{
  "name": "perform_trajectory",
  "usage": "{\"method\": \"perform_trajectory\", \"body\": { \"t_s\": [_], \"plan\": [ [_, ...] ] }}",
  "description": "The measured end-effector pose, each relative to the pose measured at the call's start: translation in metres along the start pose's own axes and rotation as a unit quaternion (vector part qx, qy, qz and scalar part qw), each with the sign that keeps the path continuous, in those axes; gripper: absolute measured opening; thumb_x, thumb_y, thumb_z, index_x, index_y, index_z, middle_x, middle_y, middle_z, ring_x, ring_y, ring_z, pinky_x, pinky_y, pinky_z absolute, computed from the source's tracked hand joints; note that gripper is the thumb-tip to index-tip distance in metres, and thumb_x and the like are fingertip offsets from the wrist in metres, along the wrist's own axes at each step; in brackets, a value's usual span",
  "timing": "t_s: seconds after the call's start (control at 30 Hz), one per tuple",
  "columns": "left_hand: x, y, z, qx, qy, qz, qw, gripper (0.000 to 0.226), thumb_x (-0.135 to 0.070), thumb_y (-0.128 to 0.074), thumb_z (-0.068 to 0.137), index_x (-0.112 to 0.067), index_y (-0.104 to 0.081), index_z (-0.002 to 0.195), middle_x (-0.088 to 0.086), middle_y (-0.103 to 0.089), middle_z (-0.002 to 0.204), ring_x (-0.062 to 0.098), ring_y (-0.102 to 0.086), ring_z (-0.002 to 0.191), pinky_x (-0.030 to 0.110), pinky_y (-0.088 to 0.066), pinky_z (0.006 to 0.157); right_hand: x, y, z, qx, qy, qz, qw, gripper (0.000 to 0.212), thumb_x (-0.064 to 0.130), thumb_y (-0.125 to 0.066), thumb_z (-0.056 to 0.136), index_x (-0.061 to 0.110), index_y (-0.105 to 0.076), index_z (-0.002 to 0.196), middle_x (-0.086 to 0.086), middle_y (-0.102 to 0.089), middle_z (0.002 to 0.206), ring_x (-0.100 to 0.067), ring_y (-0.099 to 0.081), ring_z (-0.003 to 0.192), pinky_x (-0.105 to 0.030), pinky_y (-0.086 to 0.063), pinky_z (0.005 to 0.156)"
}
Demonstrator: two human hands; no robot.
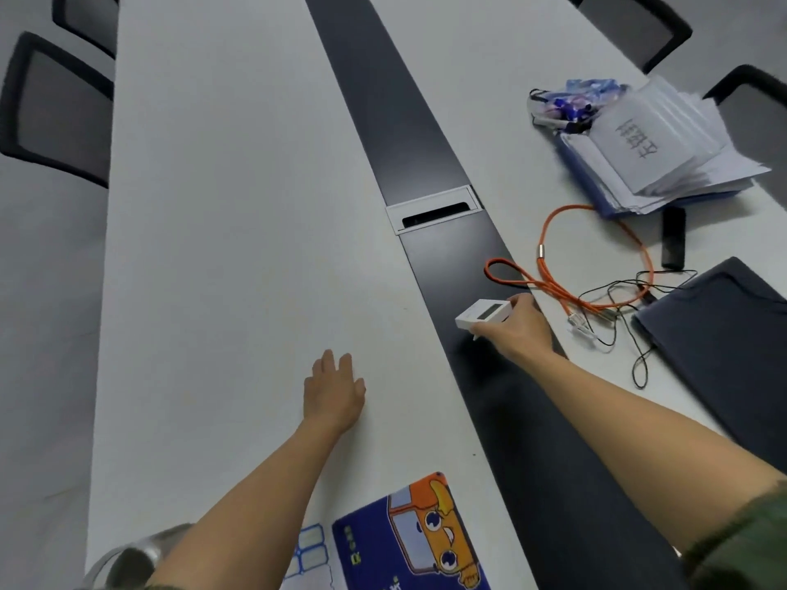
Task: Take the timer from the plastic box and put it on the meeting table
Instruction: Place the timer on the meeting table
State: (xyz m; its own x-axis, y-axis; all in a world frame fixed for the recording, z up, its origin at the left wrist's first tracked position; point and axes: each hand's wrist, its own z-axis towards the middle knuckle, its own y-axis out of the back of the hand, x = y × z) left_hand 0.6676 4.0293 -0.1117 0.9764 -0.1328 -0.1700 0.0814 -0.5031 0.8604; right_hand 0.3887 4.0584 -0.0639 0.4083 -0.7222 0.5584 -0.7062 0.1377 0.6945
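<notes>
A small white timer (480, 315) with a grey display is gripped in my right hand (517, 330), held low over the dark central strip (396, 121) of the white meeting table (221, 215). Whether the timer touches the strip I cannot tell. My left hand (334, 389) rests flat on the white tabletop with fingers spread and nothing in it. At the bottom left edge a clear rounded rim, possibly the plastic box (127, 555), is partly hidden by my left forearm.
An orange cable (596, 257) and thin black wires (630, 330) lie just right of my right hand. Beyond are a paper stack (656, 151), a black remote (673, 242) and a dark folder (724, 334). A cartoon-printed box (413, 542) lies near me. Chairs (51, 104) flank the table.
</notes>
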Motion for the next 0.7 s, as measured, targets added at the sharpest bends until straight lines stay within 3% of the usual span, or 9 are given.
{"method": "perform_trajectory", "body": {
  "t_s": [0.17,0.37,0.43,0.53,0.6,0.7],
  "plan": [
    [-0.002,-0.030,0.016,0.021,0.001,0.029,0.999,0.066,-0.048,-0.021,0.100,-0.020,0.005,0.154,0.014,0.015,0.161,0.034,0.013,0.149,0.049,-0.003,0.120,0.007,-0.015,0.024,-0.016,-0.018,-0.066,0.998,0.087,0.049,-0.079,0.066,0.013,-0.035,0.132,-0.011,-0.057,0.129,-0.032,-0.055,0.118,-0.041,-0.047,0.088],
    [0.007,-0.050,0.018,-0.018,-0.012,0.044,0.999,0.069,-0.055,-0.011,0.097,-0.023,0.017,0.151,0.010,0.026,0.159,0.029,0.024,0.147,0.049,0.010,0.119,0.008,-0.026,0.033,0.003,-0.038,-0.071,0.997,0.089,0.065,-0.069,0.068,0.015,-0.034,0.132,-0.009,-0.056,0.127,-0.032,-0.056,0.114,-0.038,-0.045,0.079],
    [0.008,-0.052,0.018,-0.023,-0.013,0.039,0.999,0.069,-0.055,-0.011,0.097,-0.023,0.020,0.150,0.010,0.027,0.158,0.029,0.026,0.146,0.050,0.011,0.119,0.010,-0.025,0.036,0.018,-0.094,0.013,0.995,0.081,0.065,-0.061,0.076,0.013,-0.038,0.134,-0.009,-0.058,0.124,-0.029,-0.061,0.106,-0.036,-0.050,0.076],
    [0.006,-0.054,0.018,-0.025,-0.016,0.032,0.999,0.068,-0.055,-0.010,0.097,-0.024,0.027,0.145,0.009,0.032,0.156,0.030,0.026,0.146,0.051,0.010,0.120,0.012,-0.023,0.042,0.050,-0.204,0.217,0.953,0.049,0.040,-0.053,0.093,0.009,-0.049,0.131,-0.012,-0.069,0.107,-0.024,-0.073,0.079,-0.033,-0.059,0.062],
    [0.005,-0.054,0.019,-0.022,-0.017,0.030,0.999,0.067,-0.055,-0.009,0.097,-0.023,0.028,0.143,0.009,0.034,0.154,0.031,0.026,0.146,0.052,0.010,0.120,0.014,-0.022,0.045,0.064,-0.228,0.282,0.930,0.037,0.024,-0.050,0.097,0.004,-0.050,0.129,-0.015,-0.071,0.102,-0.023,-0.074,0.074,-0.029,-0.058,0.058],
    [0.005,-0.055,0.021,-0.017,-0.017,0.027,0.999,0.067,-0.055,-0.010,0.097,-0.023,0.030,0.141,0.011,0.030,0.157,0.032,0.027,0.145,0.052,0.012,0.119,0.023,-0.027,0.051,0.070,-0.231,0.328,0.913,0.035,0.018,-0.049,0.098,0.000,-0.050,0.128,-0.020,-0.071,0.100,-0.024,-0.075,0.074,-0.027,-0.060,0.058]
  ]
}}
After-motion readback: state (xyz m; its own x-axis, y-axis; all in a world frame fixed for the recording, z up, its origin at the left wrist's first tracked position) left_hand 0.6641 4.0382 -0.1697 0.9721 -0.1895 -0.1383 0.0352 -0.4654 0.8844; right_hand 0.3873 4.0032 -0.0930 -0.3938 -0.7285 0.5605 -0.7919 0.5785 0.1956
